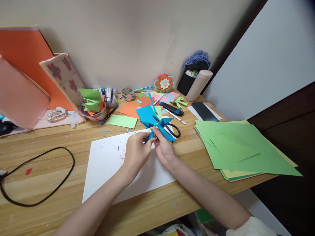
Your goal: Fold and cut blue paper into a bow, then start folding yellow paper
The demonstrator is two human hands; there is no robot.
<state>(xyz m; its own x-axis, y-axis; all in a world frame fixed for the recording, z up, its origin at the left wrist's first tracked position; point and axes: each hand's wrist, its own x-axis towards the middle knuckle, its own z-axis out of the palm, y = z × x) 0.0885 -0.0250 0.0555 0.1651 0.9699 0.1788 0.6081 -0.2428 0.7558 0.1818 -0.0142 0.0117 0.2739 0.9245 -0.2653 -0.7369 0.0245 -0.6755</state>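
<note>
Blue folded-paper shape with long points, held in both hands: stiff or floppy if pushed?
The blue folded-paper shape is probably light, being thin paper. Its creased points jut out without obvious drooping, suggesting some stiffness. Their narrow free ends would likely bend under a push.

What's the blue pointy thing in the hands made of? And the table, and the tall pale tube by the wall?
The blue pointy thing looks like matte paper: thin, with sharp folds. The table seems to be wood, or a wood-look surface, with streaky grain and a slight sheen. The tall pale tube looks smooth; it could be plastic or painted metal, I can't tell.
</note>
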